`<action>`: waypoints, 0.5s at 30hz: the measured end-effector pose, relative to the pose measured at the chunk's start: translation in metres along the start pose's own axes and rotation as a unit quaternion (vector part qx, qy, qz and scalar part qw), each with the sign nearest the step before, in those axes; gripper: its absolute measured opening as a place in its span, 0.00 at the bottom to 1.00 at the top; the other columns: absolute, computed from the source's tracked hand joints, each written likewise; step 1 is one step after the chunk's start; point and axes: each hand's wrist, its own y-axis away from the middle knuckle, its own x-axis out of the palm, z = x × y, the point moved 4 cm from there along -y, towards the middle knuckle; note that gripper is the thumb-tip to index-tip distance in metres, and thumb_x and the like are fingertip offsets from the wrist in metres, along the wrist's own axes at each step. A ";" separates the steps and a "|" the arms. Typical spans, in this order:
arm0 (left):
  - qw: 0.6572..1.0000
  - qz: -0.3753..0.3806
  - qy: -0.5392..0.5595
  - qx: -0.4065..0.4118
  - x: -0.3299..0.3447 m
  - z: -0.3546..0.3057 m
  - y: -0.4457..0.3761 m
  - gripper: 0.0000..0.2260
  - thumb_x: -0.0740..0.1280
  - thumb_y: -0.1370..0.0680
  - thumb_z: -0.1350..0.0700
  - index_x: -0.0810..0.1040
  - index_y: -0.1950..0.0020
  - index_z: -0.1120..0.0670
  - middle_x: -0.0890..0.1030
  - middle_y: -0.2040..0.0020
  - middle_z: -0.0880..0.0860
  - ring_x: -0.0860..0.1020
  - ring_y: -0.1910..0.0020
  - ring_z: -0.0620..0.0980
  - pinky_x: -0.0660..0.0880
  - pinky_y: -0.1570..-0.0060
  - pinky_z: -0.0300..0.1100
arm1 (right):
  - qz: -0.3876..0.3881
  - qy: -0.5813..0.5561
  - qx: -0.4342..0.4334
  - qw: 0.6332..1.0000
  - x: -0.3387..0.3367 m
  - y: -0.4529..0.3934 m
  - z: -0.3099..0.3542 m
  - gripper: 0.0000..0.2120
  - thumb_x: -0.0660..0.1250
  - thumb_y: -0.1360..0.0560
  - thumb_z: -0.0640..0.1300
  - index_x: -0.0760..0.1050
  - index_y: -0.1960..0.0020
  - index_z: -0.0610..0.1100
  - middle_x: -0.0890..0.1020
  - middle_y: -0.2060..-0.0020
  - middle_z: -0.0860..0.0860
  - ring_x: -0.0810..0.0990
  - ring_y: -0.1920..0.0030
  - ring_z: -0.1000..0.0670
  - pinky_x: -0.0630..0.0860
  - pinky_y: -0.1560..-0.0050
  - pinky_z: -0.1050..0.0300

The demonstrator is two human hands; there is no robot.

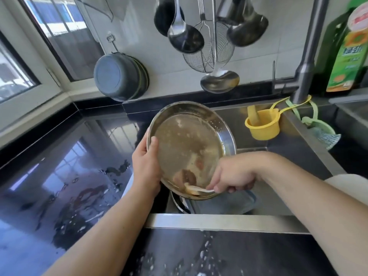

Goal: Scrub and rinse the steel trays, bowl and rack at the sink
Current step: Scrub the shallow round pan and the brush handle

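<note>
While tilted over the sink (225,221) with its inside facing the camera, round steel tray (191,150) held up at its left rim by left hand (146,166): thumb hooked over the rim onto the inner face, other fingers hidden behind, forearm reaching in from lower left. Inside tray: brownish film, pale specks, a darker patch near the low edge. Right hand (235,174) at the tray's lower right edge, fingers curled and pinching a pale scrubber (196,189) against the bottom of the inner face, wrist bent down, forearm coming from the right. Below tray, in the basin, part of a clear container (237,204) and a curved steel edge, contents unclear. Beyond, yellow cup (261,124) hung off the faucet (307,56) by a strap, green cloth beside it. Wet black counter (59,166) to the left. On the wall, hung ladles (184,36), wire skimmer (209,54) and stacked grey bowls (119,76); green bottle (348,52) at upper right.
</note>
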 end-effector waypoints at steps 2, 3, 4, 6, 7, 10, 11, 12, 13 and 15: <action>1.000 -0.002 0.022 -0.002 0.000 0.001 -0.001 0.15 0.62 0.14 0.53 0.79 0.29 0.51 0.85 0.38 0.55 0.82 0.38 0.56 0.78 0.35 0.60 | -0.001 -0.126 -0.060 0.990 0.004 0.002 0.009 0.14 0.65 0.18 0.43 0.81 0.34 0.53 0.72 0.68 0.50 0.62 0.76 0.54 0.57 0.76 0.63; 1.000 -0.002 0.028 0.000 0.001 0.000 -0.001 0.16 0.61 0.14 0.53 0.78 0.28 0.51 0.84 0.37 0.55 0.82 0.37 0.57 0.77 0.34 0.61 | 0.001 -0.183 -0.088 0.979 0.006 0.003 0.017 0.14 0.65 0.17 0.44 0.80 0.33 0.52 0.72 0.67 0.50 0.61 0.76 0.55 0.57 0.77 0.64; 1.000 0.002 0.027 0.007 0.003 0.000 -0.001 0.16 0.60 0.14 0.52 0.77 0.27 0.51 0.84 0.37 0.55 0.82 0.36 0.56 0.77 0.33 0.61 | 0.002 -0.234 -0.109 0.966 0.009 0.004 0.026 0.14 0.64 0.17 0.45 0.79 0.32 0.52 0.72 0.67 0.50 0.60 0.76 0.56 0.56 0.78 0.64; 1.000 0.012 0.012 0.024 0.006 -0.002 0.000 0.19 0.60 0.16 0.49 0.75 0.26 0.51 0.83 0.34 0.53 0.81 0.34 0.54 0.75 0.31 0.60 | 0.002 -0.302 -0.133 0.944 0.014 0.004 0.040 0.13 0.63 0.16 0.47 0.78 0.33 0.52 0.71 0.66 0.51 0.59 0.75 0.57 0.55 0.78 0.66; 0.999 0.015 0.005 0.031 0.007 -0.003 0.001 0.21 0.60 0.17 0.47 0.75 0.25 0.49 0.82 0.33 0.52 0.80 0.33 0.53 0.74 0.30 0.59 | 0.004 -0.318 -0.140 0.938 0.015 0.005 0.043 0.12 0.63 0.16 0.47 0.78 0.34 0.52 0.71 0.66 0.51 0.59 0.75 0.57 0.55 0.78 0.66; 0.999 0.003 -0.010 0.048 0.004 -0.003 -0.002 0.22 0.59 0.18 0.47 0.73 0.24 0.46 0.80 0.30 0.49 0.77 0.30 0.51 0.72 0.28 0.57 | -0.008 -0.233 -0.132 0.964 0.012 0.010 0.038 0.12 0.64 0.17 0.44 0.80 0.36 0.48 0.71 0.67 0.50 0.60 0.77 0.56 0.56 0.79 0.65; 0.999 -0.007 -0.012 0.049 0.003 -0.002 -0.003 0.22 0.58 0.18 0.48 0.73 0.24 0.45 0.79 0.30 0.49 0.76 0.30 0.51 0.72 0.27 0.57 | -0.022 -0.150 -0.111 0.982 0.009 0.013 0.032 0.13 0.64 0.18 0.43 0.81 0.36 0.48 0.73 0.68 0.49 0.62 0.76 0.54 0.58 0.78 0.63; 0.999 -0.017 -0.015 0.048 0.001 -0.001 -0.006 0.21 0.57 0.18 0.49 0.73 0.24 0.44 0.79 0.30 0.49 0.76 0.30 0.51 0.72 0.27 0.57 | -0.037 -0.057 -0.083 0.994 0.004 0.016 0.025 0.13 0.65 0.19 0.44 0.82 0.37 0.50 0.75 0.67 0.49 0.65 0.75 0.53 0.63 0.77 0.61; 0.999 -0.021 -0.015 0.047 0.000 -0.001 -0.007 0.21 0.57 0.17 0.51 0.72 0.24 0.44 0.79 0.30 0.49 0.76 0.30 0.51 0.72 0.28 0.57 | -0.051 0.030 -0.056 0.997 -0.001 0.018 0.018 0.13 0.66 0.19 0.45 0.82 0.37 0.51 0.79 0.65 0.49 0.70 0.73 0.52 0.70 0.74 0.58; 0.999 -0.021 -0.009 0.046 0.001 0.000 -0.008 0.20 0.56 0.16 0.53 0.72 0.24 0.44 0.79 0.31 0.49 0.77 0.31 0.50 0.73 0.28 0.56 | -0.073 0.137 -0.007 0.988 -0.009 0.021 0.005 0.14 0.66 0.20 0.45 0.82 0.36 0.50 0.82 0.62 0.52 0.75 0.69 0.52 0.76 0.66 0.57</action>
